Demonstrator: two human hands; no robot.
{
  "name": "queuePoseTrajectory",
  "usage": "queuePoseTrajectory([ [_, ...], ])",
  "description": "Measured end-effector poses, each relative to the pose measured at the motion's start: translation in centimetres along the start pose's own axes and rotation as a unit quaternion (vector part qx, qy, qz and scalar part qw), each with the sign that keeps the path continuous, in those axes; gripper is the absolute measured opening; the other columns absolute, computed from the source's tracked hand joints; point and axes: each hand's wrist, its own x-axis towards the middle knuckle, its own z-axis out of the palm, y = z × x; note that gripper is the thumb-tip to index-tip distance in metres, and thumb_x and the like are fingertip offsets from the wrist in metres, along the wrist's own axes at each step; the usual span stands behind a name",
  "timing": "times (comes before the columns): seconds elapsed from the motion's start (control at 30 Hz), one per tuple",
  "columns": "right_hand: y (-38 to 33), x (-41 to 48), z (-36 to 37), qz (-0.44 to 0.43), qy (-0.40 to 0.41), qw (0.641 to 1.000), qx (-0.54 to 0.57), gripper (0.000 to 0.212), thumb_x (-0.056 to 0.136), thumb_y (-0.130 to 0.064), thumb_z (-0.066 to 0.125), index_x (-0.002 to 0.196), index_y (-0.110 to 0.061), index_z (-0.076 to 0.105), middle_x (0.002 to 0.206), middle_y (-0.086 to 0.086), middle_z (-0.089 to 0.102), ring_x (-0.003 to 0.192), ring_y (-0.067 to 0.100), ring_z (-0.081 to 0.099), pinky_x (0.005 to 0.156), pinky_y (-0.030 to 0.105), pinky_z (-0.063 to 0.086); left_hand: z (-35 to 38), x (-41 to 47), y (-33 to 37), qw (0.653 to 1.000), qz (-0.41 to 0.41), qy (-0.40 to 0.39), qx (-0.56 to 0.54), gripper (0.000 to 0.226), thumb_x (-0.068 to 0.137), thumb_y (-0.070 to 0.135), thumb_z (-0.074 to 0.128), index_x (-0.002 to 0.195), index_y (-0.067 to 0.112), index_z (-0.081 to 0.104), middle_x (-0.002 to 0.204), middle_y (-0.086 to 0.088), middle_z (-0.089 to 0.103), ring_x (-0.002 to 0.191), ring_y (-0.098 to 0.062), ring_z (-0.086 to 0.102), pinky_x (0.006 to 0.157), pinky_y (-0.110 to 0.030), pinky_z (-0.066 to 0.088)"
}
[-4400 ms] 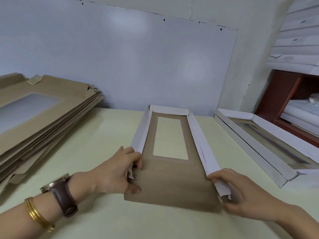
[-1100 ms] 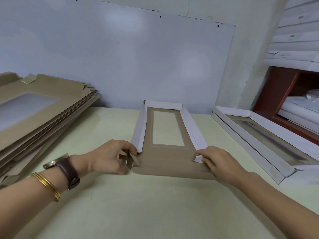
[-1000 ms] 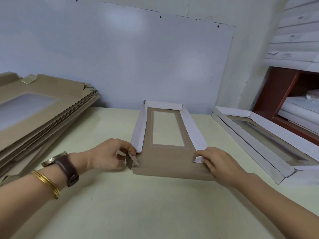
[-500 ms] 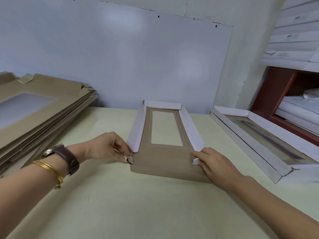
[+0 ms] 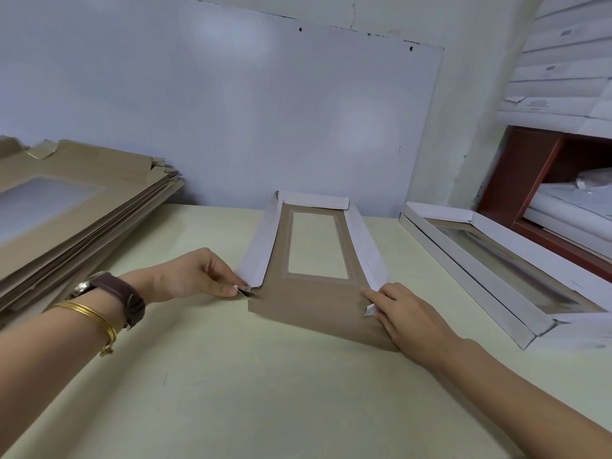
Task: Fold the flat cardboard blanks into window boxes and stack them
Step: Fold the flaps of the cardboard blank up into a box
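A brown cardboard blank (image 5: pixel 311 303) with a long window lies in the middle of the table. Its two long side walls and its far end wall stand up, white inside. Its near end flap lies flat toward me. My left hand (image 5: pixel 195 276) pinches the small corner tab at the near end of the left wall. My right hand (image 5: pixel 409 314) lies with straight fingers on the near end of the right wall and its white tab. A tall stack of flat brown blanks (image 5: pixel 66 207) rests at the left. One folded window box (image 5: pixel 490 270) lies at the right.
The pale green table (image 5: pixel 265 392) runs to a white board (image 5: pixel 231 111) against the back wall. A red-brown shelf (image 5: pixel 530 180) with white packets stands at the far right, behind the folded box.
The near end flap has gone down from half raised to flat on the table. My left hand shifted from the flap's corner to pinching the left wall's tab; my right hand stayed at the right corner.
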Motion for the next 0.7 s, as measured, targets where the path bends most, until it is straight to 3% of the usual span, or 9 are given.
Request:
queuePoseTrajectory([
  [0.27, -0.3, -0.2, -0.1, 0.0, -0.001, 1.0, -0.01, 0.038, 0.105, -0.025, 0.03, 0.142, -0.026, 0.04, 0.113, -0.005, 0.047, 0.109, 0.014, 0.042, 0.081, 0.03, 0.047, -0.1, 0.3, -1.0, 0.992, -0.029, 0.014, -0.124, 0.017, 0.085, 0.006, 0.067, 0.099, 0.003, 0.076, 0.108, -0.012, 0.072, 0.104, -0.021, 0.067, 0.094, -0.025, 0.052],
  [0.37, -0.2, -0.2, 0.1, -0.002, 0.004, 1.0, -0.016, 0.038, 0.105, -0.022, 0.032, 0.141, -0.025, 0.041, 0.112, -0.004, 0.047, 0.108, 0.014, 0.042, 0.08, 0.032, 0.048, 0.6, 0.5, -0.7, 0.988, -0.04, 0.049, -0.141, 0.019, 0.091, 0.009, 0.062, 0.075, 0.01, 0.073, 0.09, -0.011, 0.071, 0.086, -0.019, 0.067, 0.086, -0.026, 0.056],
  [0.53, -0.1, -0.2, 0.4, -0.004, 0.007, 1.0, -0.025, 0.04, 0.104, -0.021, 0.033, 0.144, -0.024, 0.039, 0.114, -0.004, 0.048, 0.11, 0.015, 0.043, 0.078, 0.032, 0.049, 3.0, 1.3, 0.3, 0.988, -0.005, 0.157, -0.006, 0.012, 0.091, 0.014, 0.066, 0.084, 0.008, 0.057, 0.08, -0.005, 0.066, 0.065, -0.016, 0.062, 0.061, -0.024, 0.048],
  [0.7, 0.0, -0.2, 0.5, 0.0, -0.026, 0.999, -0.036, 0.064, 0.091, 0.0, 0.04, 0.15, -0.022, 0.03, 0.122, -0.004, 0.046, 0.116, 0.016, 0.041, 0.081, 0.032, 0.049, 5.1, 2.3, 1.7, 0.963, 0.041, 0.202, 0.173, 0.023, 0.085, 0.017, 0.068, 0.078, 0.021, 0.047, 0.075, 0.009, 0.055, 0.058, -0.007, 0.046, 0.054, -0.015, 0.037],
])
